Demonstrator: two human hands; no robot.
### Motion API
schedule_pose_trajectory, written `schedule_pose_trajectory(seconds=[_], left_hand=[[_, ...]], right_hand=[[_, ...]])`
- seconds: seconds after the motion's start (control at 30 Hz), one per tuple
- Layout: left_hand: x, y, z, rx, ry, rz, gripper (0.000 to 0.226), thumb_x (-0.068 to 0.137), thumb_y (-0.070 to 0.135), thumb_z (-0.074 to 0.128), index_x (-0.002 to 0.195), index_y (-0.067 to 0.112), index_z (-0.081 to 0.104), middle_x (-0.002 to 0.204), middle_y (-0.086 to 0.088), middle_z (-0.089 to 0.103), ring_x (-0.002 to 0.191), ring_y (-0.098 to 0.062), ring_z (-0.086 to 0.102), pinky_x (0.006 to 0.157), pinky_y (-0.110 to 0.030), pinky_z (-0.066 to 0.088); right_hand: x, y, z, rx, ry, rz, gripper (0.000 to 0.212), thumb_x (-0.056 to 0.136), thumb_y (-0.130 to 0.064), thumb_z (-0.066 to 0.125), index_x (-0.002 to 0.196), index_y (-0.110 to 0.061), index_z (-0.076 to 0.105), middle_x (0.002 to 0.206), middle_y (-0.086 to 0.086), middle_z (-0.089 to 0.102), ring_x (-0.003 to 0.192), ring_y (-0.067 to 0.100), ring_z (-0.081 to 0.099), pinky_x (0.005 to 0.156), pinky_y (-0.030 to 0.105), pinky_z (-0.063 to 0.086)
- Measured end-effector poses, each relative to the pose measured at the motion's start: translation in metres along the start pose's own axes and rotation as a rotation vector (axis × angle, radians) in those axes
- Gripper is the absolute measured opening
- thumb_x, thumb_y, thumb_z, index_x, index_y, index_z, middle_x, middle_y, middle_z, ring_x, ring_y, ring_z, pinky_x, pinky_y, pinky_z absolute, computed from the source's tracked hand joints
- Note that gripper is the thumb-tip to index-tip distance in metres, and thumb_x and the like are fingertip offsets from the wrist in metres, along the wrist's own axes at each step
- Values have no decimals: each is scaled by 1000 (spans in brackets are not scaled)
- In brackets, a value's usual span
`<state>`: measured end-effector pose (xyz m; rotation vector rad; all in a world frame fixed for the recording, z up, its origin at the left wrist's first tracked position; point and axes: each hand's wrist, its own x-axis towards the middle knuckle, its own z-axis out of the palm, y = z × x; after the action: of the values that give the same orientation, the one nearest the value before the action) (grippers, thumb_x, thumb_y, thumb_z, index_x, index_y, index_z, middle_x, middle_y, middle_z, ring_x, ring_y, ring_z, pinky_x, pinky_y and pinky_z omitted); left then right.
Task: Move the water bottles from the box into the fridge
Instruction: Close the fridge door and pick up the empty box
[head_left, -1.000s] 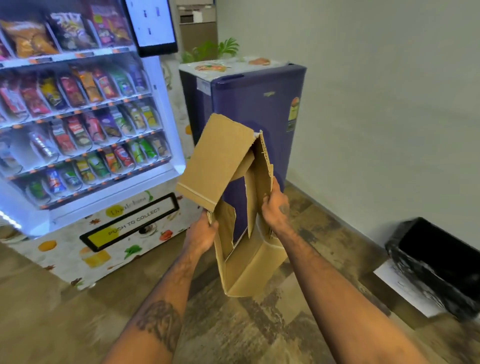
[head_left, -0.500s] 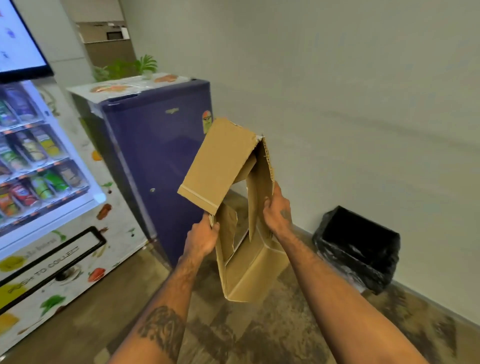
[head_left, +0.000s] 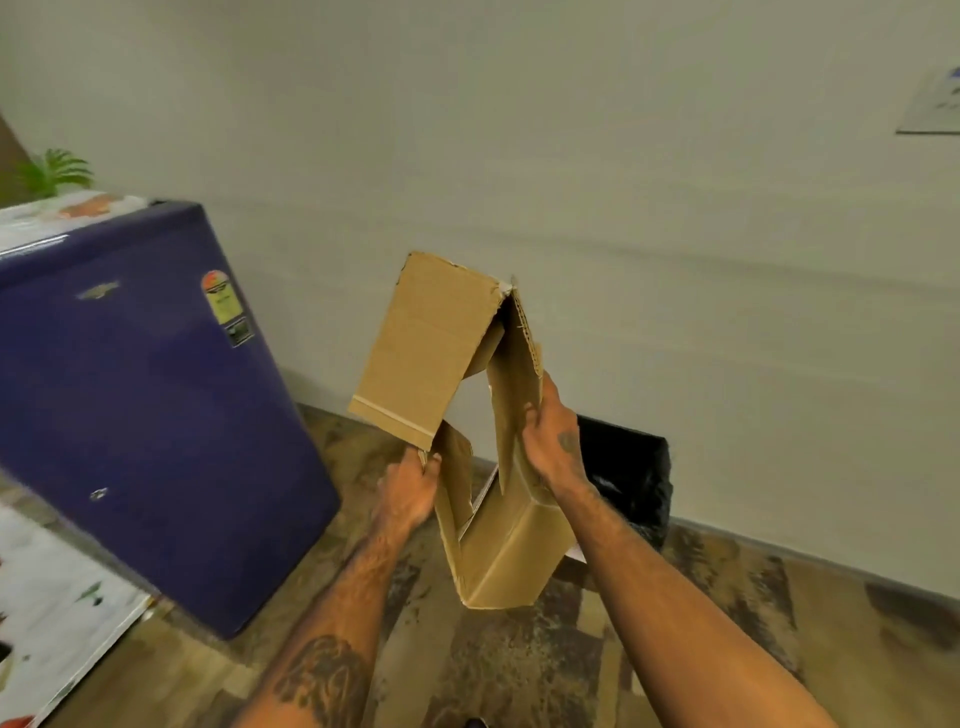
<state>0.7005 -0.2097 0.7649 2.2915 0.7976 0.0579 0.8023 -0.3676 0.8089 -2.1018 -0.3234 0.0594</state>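
I hold a torn, opened-out cardboard box (head_left: 426, 353) up in front of me with both hands. My left hand (head_left: 408, 491) grips its lower left flap edge. My right hand (head_left: 550, 441) grips the right panel, fingers curled round its edge. I see floor and wall through the box's open middle; no water bottles show in it. The dark blue fridge (head_left: 140, 410) stands at the left with its door closed.
A black-lined bin (head_left: 634, 483) sits on the floor against the grey wall, just behind the box and my right hand. The vending machine's white lower panel (head_left: 47, 613) shows at the far left. The floor is patterned brown.
My view has swung to the right: the vending machine has slid almost out of frame and the bin now sits right behind the box. Both hands keep the same hold.
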Motion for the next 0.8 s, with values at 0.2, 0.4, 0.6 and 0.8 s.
schedule_pose_trajectory(seconds=[0.2,0.4,0.6,0.8], left_hand=[[73,68,46,20,-73,139,41,104,38,40,123,3,53,85,0,57,71,-13,54,65,-28,40],[137,124,89,85,-145,218,42,103,45,38,117,10,56,98,-6,63,89,-26,60,86,-41,49],[180,172,141,129,-235,210,48,101,52,33,112,13,59,104,-8,61,93,-29,59,83,-39,46],[214,213,195,85,-249,149,43,102,47,38,102,10,59,97,-9,62,87,-29,61,82,-39,50]], right_hand=[[68,42,-38,-41,130,79,52,103,-23,38,152,-27,21,131,7,57,114,27,60,93,40,50],[123,79,-73,-48,257,179,50,104,-23,38,151,-23,23,130,8,57,114,29,59,95,41,49],[162,125,-103,-47,328,205,52,103,-18,38,152,-22,21,128,13,58,113,30,59,97,42,49],[215,170,-120,9,287,231,56,102,-13,40,154,-23,19,137,10,54,120,30,56,100,42,46]])
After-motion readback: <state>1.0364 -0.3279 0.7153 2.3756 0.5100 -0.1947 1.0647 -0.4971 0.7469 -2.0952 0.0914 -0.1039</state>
